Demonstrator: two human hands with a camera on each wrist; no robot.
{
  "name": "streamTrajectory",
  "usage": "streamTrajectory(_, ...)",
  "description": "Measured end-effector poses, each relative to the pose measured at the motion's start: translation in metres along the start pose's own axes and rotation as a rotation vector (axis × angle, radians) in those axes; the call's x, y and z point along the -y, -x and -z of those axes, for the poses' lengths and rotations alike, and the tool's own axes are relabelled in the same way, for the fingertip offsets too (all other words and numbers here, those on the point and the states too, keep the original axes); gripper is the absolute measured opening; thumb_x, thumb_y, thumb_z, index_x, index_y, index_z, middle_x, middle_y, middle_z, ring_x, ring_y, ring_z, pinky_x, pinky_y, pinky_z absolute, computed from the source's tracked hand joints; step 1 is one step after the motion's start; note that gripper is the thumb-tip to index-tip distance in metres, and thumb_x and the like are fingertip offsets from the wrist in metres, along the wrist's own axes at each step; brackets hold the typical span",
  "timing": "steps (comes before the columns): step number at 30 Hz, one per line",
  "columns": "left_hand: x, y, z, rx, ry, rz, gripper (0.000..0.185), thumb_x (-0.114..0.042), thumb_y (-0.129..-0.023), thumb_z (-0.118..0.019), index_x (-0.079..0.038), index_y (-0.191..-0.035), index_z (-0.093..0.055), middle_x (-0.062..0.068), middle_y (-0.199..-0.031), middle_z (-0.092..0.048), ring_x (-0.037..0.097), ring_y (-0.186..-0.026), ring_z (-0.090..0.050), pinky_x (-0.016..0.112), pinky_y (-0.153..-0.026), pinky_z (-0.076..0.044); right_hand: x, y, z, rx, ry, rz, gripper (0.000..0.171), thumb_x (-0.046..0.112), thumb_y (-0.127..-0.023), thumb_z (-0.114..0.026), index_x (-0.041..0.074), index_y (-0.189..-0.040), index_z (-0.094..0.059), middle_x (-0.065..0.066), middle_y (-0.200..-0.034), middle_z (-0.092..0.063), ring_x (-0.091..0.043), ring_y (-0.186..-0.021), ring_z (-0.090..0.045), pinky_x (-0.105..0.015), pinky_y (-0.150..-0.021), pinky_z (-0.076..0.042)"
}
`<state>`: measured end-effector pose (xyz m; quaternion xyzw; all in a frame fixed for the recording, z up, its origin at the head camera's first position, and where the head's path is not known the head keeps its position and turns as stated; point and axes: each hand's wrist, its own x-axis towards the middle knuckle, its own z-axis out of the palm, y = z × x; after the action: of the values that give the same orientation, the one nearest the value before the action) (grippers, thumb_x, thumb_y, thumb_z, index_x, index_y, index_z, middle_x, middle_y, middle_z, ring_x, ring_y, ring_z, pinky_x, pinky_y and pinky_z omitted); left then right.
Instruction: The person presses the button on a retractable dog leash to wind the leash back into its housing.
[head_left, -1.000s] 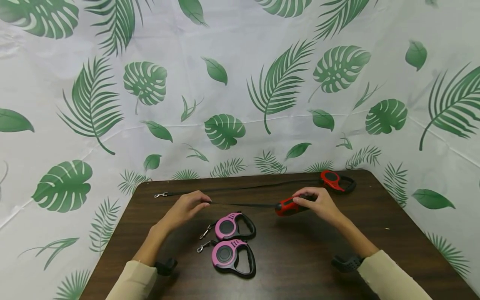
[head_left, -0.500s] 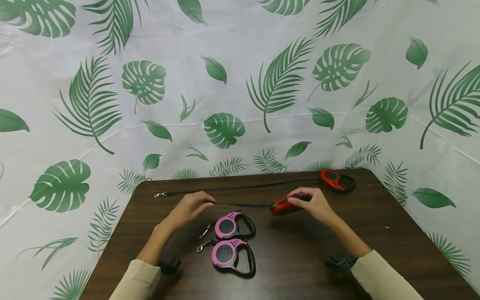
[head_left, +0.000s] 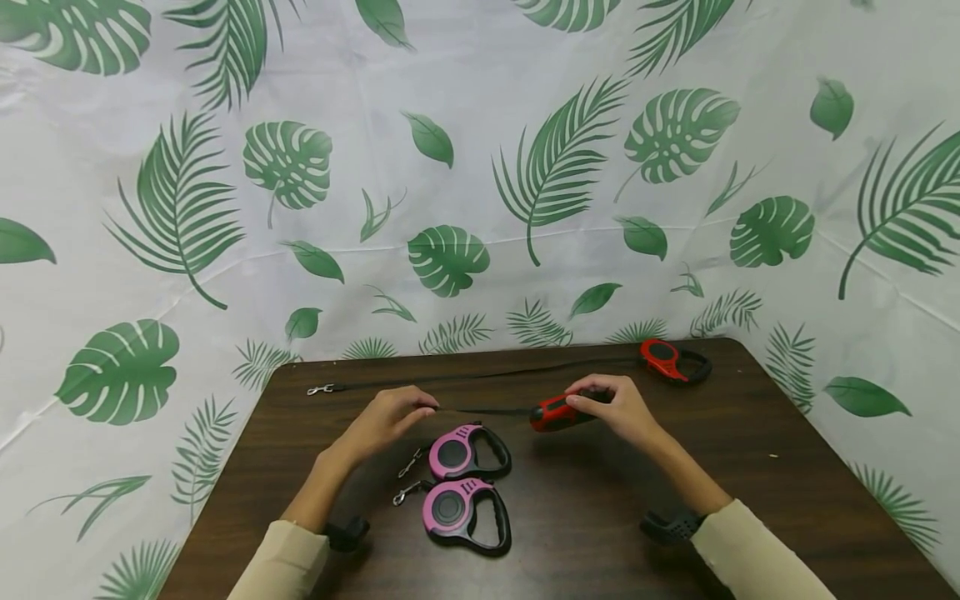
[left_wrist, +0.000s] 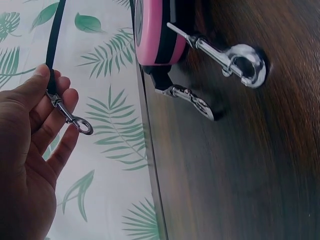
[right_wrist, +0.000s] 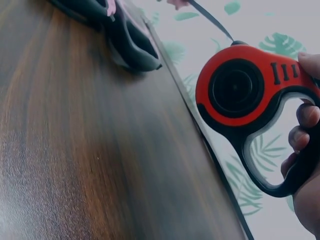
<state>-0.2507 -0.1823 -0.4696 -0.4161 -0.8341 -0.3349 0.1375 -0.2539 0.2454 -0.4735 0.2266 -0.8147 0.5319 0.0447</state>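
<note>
My right hand (head_left: pixel 611 406) grips a red retractable leash (head_left: pixel 555 412) by its black handle (right_wrist: pixel 287 175), just above the dark wooden table (head_left: pixel 600 508). Its black strap (head_left: pixel 483 409) runs left to my left hand (head_left: pixel 390 417), which pinches the strap end just above the metal clip (left_wrist: pixel 75 121). Two pink retractable leashes (head_left: pixel 457 452) (head_left: pixel 461 510) lie on the table in front of my left hand, their metal clips (left_wrist: pixel 240 59) pointing left.
A second red leash (head_left: pixel 671 361) lies at the table's far right, its strap (head_left: pixel 480 376) stretched along the back edge to a clip (head_left: pixel 321 389) at the far left. A leaf-print sheet (head_left: pixel 480 167) hangs behind and around the table.
The right hand has brought the red leash leftward toward the left hand, and the strap between them has grown shorter. The left hand has shifted slightly right.
</note>
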Motion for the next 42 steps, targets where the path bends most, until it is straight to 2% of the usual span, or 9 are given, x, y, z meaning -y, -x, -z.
streamTrajectory(10,-0.001,-0.004,-0.009,-0.022,0.026,-0.087,0.014,0.006,-0.094,-0.074,0.002,-0.107,-0.075,0.010,-0.099,-0.077,0.020,-0.088,-0.074,0.034,-0.075,-0.061,0.002,-0.001,-0.009,-0.003,-0.010,0.016,0.011,0.017,-0.097,-0.078,0.014,-0.108,-0.081,-0.003,-0.103,-0.078,-0.019,-0.092,-0.065,-0.032,-0.078,-0.054)
streamTrajectory(16,-0.004,-0.007,-0.013,-0.004,0.059,-0.082,0.014,0.006,-0.095,-0.074,0.002,-0.108,-0.075,0.010,-0.101,-0.077,0.020,-0.090,-0.074,0.032,-0.076,-0.061,0.005,-0.003,-0.014,-0.006,-0.017,0.016,0.011,0.018,-0.097,-0.079,0.016,-0.107,-0.082,-0.003,-0.103,-0.078,-0.021,-0.092,-0.066,-0.032,-0.078,-0.056)
streamTrajectory(21,-0.006,-0.010,-0.018,-0.006,0.060,-0.121,0.015,0.008,-0.094,-0.074,0.002,-0.107,-0.075,0.011,-0.100,-0.078,0.021,-0.088,-0.075,0.032,-0.075,-0.062,0.008,-0.005,-0.020,-0.003,-0.024,0.015,0.011,0.019,-0.097,-0.079,0.017,-0.107,-0.082,-0.002,-0.104,-0.078,-0.023,-0.092,-0.065,-0.034,-0.078,-0.056)
streamTrajectory(29,-0.012,-0.014,-0.022,0.033,0.062,-0.071,0.012,0.001,-0.097,-0.073,-0.001,-0.108,-0.077,0.009,-0.102,-0.078,0.018,-0.092,-0.075,0.032,-0.079,-0.062,0.009,-0.009,-0.025,0.004,-0.039,0.014,0.012,0.019,-0.097,-0.079,0.014,-0.108,-0.081,-0.004,-0.104,-0.078,-0.023,-0.090,-0.067,-0.032,-0.075,-0.056)
streamTrajectory(34,-0.013,-0.018,-0.023,0.041,0.052,-0.078,0.012,0.001,-0.097,-0.074,-0.002,-0.109,-0.077,0.009,-0.102,-0.078,0.018,-0.092,-0.075,0.032,-0.079,-0.062,0.009,-0.010,-0.026,0.004,-0.041,0.011,0.013,0.019,-0.097,-0.079,0.012,-0.108,-0.081,-0.005,-0.103,-0.078,-0.023,-0.087,-0.066,-0.032,-0.072,-0.056)
streamTrajectory(42,-0.017,-0.020,-0.027,0.063,0.084,-0.046,0.013,-0.003,-0.100,-0.072,-0.002,-0.112,-0.077,0.008,-0.105,-0.078,0.016,-0.094,-0.074,0.030,-0.080,-0.062,0.011,-0.010,-0.030,0.011,-0.053,0.039,0.011,0.017,-0.097,-0.078,0.016,-0.107,-0.081,-0.004,-0.103,-0.077,-0.034,-0.087,-0.066,-0.033,-0.071,-0.058)
